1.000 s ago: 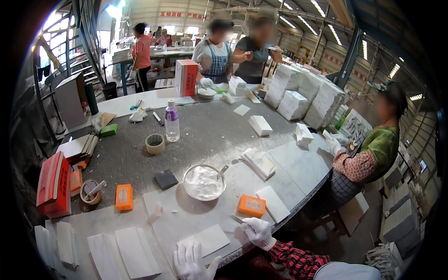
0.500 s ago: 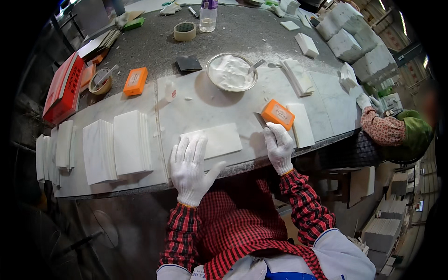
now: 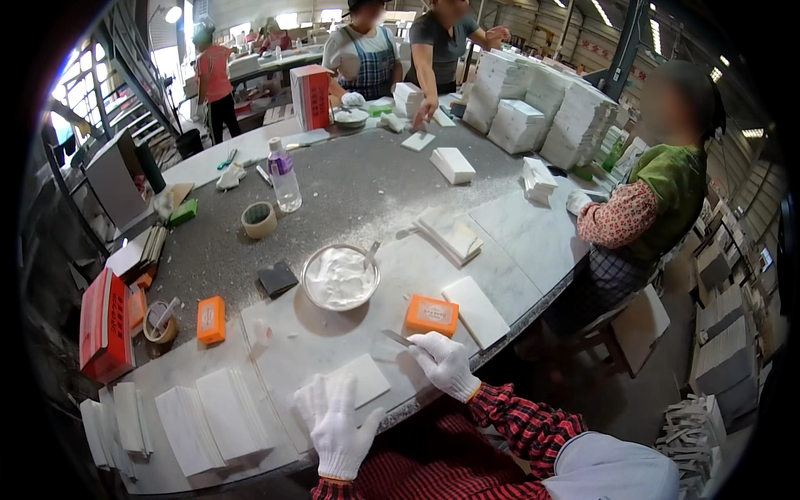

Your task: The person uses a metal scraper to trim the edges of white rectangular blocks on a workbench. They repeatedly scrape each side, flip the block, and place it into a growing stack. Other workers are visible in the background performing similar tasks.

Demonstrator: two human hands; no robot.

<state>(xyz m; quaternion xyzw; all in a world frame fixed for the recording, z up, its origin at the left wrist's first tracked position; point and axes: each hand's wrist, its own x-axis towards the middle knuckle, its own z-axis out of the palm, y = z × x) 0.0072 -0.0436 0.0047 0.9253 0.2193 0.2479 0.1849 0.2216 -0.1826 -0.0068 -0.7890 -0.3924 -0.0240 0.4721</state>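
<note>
My left hand, in a white knit glove, lies spread at the left end of a white marble tile on the worktop. Gloved in the same way, my right hand is closed around a thin metal blade, perhaps a putty knife, whose tip points left above the slab; its handle is hidden in the fist. Just beyond that hand sits an orange box, beside another white tile. Farther off stands a metal bowl of white paste with a spatula in it.
Stacked white tiles stand at the left, with a red box behind. A tape roll and a plastic bottle are farther back. A co-worker works at the right near tall tile stacks; others stand across the table.
My view has tilted up and turned, bringing people across the table into sight. My left hand still rests at the tile, and my right still grips the blade.
</note>
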